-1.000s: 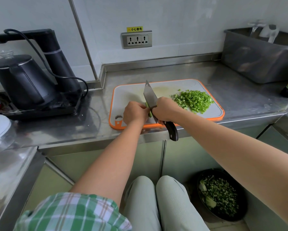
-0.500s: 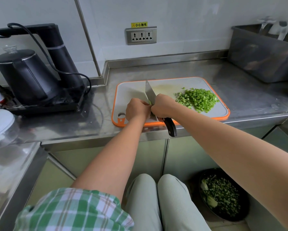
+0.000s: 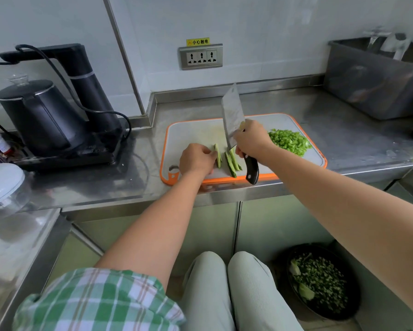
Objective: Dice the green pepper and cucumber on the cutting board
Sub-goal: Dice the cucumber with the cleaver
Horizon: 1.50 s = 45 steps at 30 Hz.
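Note:
A white cutting board (image 3: 195,132) with an orange rim lies on the steel counter. On its right part sits a heap of diced green pepper (image 3: 289,141). Near the board's front lie long cucumber strips (image 3: 232,161), and one more cucumber strip (image 3: 217,155) lies just left of them. My left hand (image 3: 195,160) holds that left strip with its fingertips. My right hand (image 3: 250,139) grips the black handle of a cleaver (image 3: 233,113), whose blade is raised and tilted above the strips.
A black kettle (image 3: 37,115) on its base with a water spout stands at the left. A steel tub (image 3: 377,84) sits at the back right. A white lid (image 3: 2,182) is at the far left. On the floor stands a black bowl of green scraps (image 3: 320,283).
The cleaver has come up from between my hands and now tilts above the board. My hands have moved apart, uncovering the cucumber strips. The camera view has shifted slightly.

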Tool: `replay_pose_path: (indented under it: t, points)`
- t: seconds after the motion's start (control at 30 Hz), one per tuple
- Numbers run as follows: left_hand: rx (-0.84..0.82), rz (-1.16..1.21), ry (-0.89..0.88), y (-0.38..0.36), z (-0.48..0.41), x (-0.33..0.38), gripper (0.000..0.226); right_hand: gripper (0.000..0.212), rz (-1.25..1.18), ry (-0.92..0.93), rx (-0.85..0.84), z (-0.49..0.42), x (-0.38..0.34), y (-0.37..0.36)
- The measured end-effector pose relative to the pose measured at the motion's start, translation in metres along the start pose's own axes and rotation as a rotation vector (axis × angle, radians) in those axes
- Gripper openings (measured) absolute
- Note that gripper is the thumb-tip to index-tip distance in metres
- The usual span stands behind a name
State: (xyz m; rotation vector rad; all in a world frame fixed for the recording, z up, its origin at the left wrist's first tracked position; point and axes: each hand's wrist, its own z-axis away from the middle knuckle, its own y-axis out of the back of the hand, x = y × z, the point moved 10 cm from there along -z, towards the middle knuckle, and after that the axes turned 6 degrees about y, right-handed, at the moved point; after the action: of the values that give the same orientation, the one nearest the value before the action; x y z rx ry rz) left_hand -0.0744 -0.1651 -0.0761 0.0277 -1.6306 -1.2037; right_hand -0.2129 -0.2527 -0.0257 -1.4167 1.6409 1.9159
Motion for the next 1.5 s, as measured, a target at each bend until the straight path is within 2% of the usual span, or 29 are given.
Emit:
replay_pose_path:
  t: [0.1,0.17,0.23,0.33,0.43,0.57,0.67,0.8,0.97,1.5]
  points:
    - [0.081,-0.058,-0.15,0.008,-0.001,0.011,0.014,0.013,-0.096,-0.031,0.01,0.003,0.013,0.013]
    - [0.055,-0.156,-0.373,0.004,0.002,0.031,0.03,0.013,-0.133,-0.055,0.015,0.007,0.023,0.018]
    - [-0.061,-0.31,-0.598,-0.012,0.009,0.05,0.054,0.013,-0.151,-0.068,0.03,0.009,0.032,0.023]
    - [-0.215,-0.529,-0.777,-0.032,0.019,0.063,0.072,0.016,-0.165,-0.086,0.049,0.008,0.041,0.031]
    - [-0.285,-0.68,-0.886,-0.043,0.022,0.066,0.068,0.015,-0.187,-0.089,0.035,0.008,0.044,0.033]
    - [-0.3,-0.796,-0.994,-0.045,0.02,0.073,0.048,0.008,-0.211,-0.083,0.013,0.006,0.043,0.029]
    - [-0.268,-0.841,-1.031,-0.041,0.016,0.073,0.038,0.006,-0.233,-0.08,0.002,0.006,0.041,0.025]
    - [-0.279,-0.866,-1.029,-0.043,0.013,0.066,0.046,0.005,-0.229,-0.065,-0.018,0.005,0.039,0.02]
    - [-0.224,-0.857,-1.094,-0.043,0.017,0.073,0.03,0.006,-0.218,-0.072,-0.029,0.001,0.042,0.014]
    - [-0.068,-1.046,-0.909,-0.05,0.012,0.069,0.027,0.005,-0.184,-0.087,-0.04,0.004,0.04,0.015]
